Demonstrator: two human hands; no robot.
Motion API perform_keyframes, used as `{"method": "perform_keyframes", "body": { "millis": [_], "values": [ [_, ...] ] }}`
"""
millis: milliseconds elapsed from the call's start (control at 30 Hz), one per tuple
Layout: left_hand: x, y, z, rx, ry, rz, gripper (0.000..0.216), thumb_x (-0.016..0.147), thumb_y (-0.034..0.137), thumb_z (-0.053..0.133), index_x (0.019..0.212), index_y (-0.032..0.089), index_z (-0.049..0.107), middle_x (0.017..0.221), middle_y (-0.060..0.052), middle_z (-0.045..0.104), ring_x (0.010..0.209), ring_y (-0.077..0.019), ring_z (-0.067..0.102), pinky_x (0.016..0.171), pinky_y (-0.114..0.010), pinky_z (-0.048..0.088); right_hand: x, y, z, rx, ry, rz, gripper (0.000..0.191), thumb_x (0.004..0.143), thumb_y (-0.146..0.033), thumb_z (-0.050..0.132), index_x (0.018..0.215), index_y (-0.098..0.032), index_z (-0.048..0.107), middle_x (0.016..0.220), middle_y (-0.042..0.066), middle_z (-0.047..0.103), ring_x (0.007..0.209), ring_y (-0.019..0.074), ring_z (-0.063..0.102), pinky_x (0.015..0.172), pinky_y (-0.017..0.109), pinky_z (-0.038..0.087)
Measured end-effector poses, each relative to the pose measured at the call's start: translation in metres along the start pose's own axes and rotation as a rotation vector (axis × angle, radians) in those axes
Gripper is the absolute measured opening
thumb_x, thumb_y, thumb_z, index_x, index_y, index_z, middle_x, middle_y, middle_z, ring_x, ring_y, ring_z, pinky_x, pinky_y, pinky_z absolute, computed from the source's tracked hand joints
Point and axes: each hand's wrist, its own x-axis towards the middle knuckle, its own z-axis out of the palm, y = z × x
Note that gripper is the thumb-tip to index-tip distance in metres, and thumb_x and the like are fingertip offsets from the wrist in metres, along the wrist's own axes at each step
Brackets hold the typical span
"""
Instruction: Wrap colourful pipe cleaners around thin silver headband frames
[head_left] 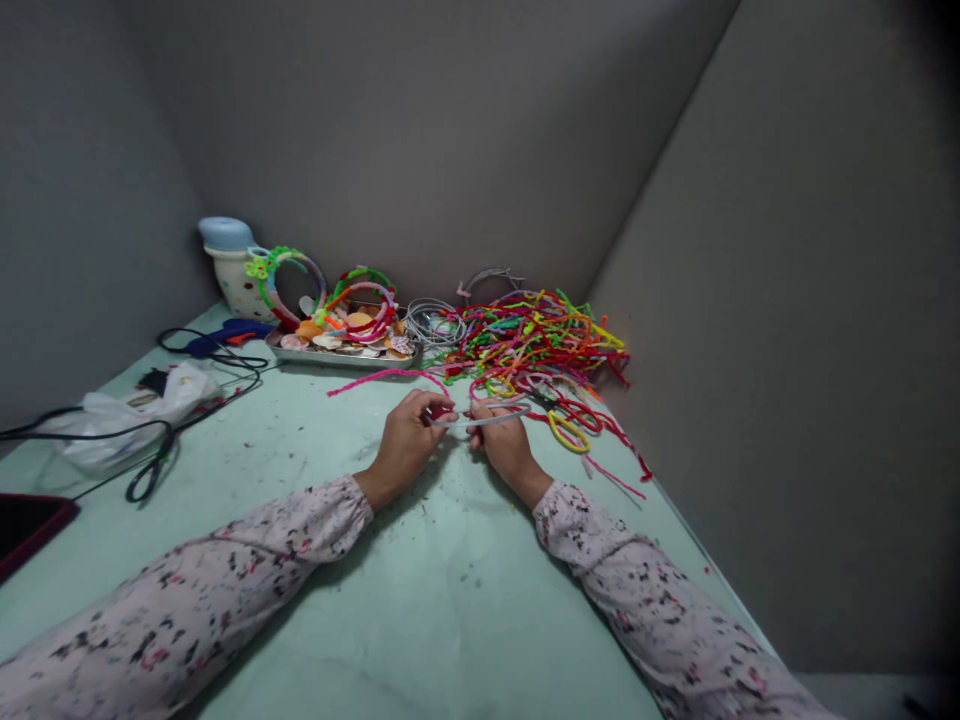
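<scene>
My left hand [411, 438] is closed in a pinch on one end of a thin pale grey loop [491, 419], which looks like wire or cord. The loop reaches across to my right hand [504, 440], whose fingers are also closed at it. A pink fuzzy pipe cleaner [382, 375] runs from the left down to the fingertips of my left hand, where a dark pink bit shows. Whether its end is wound on the loop is too small to tell. Both hands are just above the table, a small gap apart.
Behind my hands is a tangled heap of coloured pipe cleaners [540, 335], beside coiled grey wire [435, 322]. A metal tray [345, 359] holds shells and finished-looking colourful rings. At left are a jar [236, 270], a plastic bag [112, 425] and black cable [154, 470] on the pale green table [450, 610].
</scene>
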Motion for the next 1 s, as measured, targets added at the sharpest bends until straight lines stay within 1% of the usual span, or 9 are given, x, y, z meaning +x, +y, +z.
{"method": "perform_keyframes", "body": {
  "millis": [267, 400, 500, 733, 800, 1000],
  "values": [
    [0.0005, 0.0034, -0.0004, 0.004, 0.015, 0.015, 0.012, 0.078, 0.021, 0.064, 0.088, 0.018, 0.068, 0.082, -0.002, 0.061, 0.070, -0.0125, 0.056, 0.064, -0.024, 0.046, -0.0027, -0.0056, 0.0003, 0.079, -0.004, -0.026, 0.035, 0.085, -0.050, 0.052, 0.073, -0.018, 0.057, 0.055, -0.003, 0.056, 0.043, 0.0083, 0.048, 0.043, 0.020, 0.037],
    [-0.0002, 0.0033, 0.0003, -0.007, 0.012, 0.013, 0.012, 0.079, 0.023, 0.064, 0.089, 0.018, 0.068, 0.082, -0.002, 0.061, 0.068, -0.0119, 0.055, 0.062, -0.024, 0.045, -0.0031, -0.0057, -0.0011, 0.032, 0.001, -0.060, 0.039, 0.087, -0.049, 0.051, 0.065, -0.018, 0.056, 0.051, -0.003, 0.051, 0.045, 0.0089, 0.047, 0.046, 0.021, 0.038],
    [-0.0008, 0.0031, 0.0004, -0.023, 0.009, 0.003, 0.013, 0.079, 0.025, 0.064, 0.089, 0.018, 0.068, 0.083, -0.003, 0.062, 0.069, -0.0126, 0.057, 0.063, -0.024, 0.046, -0.0028, -0.0038, -0.0016, 0.004, -0.003, -0.061, 0.042, 0.087, -0.050, 0.049, 0.061, -0.018, 0.056, 0.051, -0.002, 0.051, 0.046, 0.0093, 0.046, 0.047, 0.022, 0.038],
    [-0.0011, 0.0037, 0.0004, -0.029, -0.002, 0.014, 0.013, 0.080, 0.028, 0.063, 0.087, 0.018, 0.068, 0.085, -0.004, 0.063, 0.073, -0.0136, 0.058, 0.065, -0.025, 0.047, -0.0038, -0.0064, 0.0013, 0.075, 0.022, -0.035, 0.035, 0.085, -0.052, 0.052, 0.074, -0.019, 0.057, 0.062, -0.002, 0.054, 0.047, 0.0094, 0.048, 0.044, 0.021, 0.039],
    [-0.0012, 0.0039, 0.0005, -0.035, -0.002, 0.014, 0.013, 0.080, 0.029, 0.063, 0.087, 0.018, 0.068, 0.085, -0.004, 0.063, 0.074, -0.0139, 0.059, 0.066, -0.026, 0.047, -0.0040, -0.0077, 0.0012, 0.068, 0.024, -0.042, 0.036, 0.084, -0.052, 0.052, 0.073, -0.018, 0.057, 0.062, -0.001, 0.053, 0.047, 0.0093, 0.049, 0.045, 0.021, 0.041],
    [-0.0015, 0.0050, 0.0001, -0.030, -0.006, 0.016, 0.013, 0.080, 0.029, 0.063, 0.086, 0.018, 0.068, 0.084, -0.004, 0.063, 0.075, -0.0144, 0.059, 0.068, -0.026, 0.047, -0.0044, -0.0099, 0.0002, 0.103, 0.017, -0.041, 0.036, 0.083, -0.052, 0.054, 0.071, -0.018, 0.057, 0.060, -0.002, 0.053, 0.046, 0.0084, 0.047, 0.042, 0.020, 0.039]
  ]
}}
